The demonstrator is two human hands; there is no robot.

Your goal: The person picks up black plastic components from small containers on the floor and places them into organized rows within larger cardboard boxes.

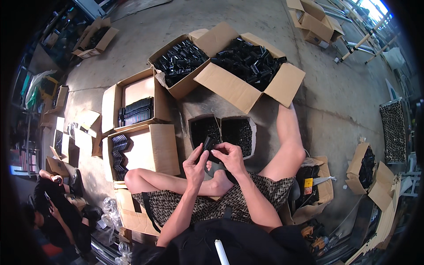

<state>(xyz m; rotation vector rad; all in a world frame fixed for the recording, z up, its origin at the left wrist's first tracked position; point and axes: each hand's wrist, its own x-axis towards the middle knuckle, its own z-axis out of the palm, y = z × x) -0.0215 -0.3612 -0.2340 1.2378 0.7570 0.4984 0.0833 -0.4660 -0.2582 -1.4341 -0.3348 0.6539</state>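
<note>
1. Cardboard carton (247,86), flaps spread wide on the concrete floor (335,97), heaped with loose black plastic parts.
2. Beside it on the left, second open box (179,66), likewise full of black parts.
3. Nearer left, two boxes (132,104) (145,152) holding neat rows of stacked black pieces, mostly bare cardboard otherwise.
4. Straight ahead between the knees, small divided box (221,132), both halves filled with small black parts.
5. Left hand (195,165) curled shut round a black part (207,143), held just above the divided box.
6. Right hand (229,157) pinching the same part from the other side, fingers bent closed.
</note>
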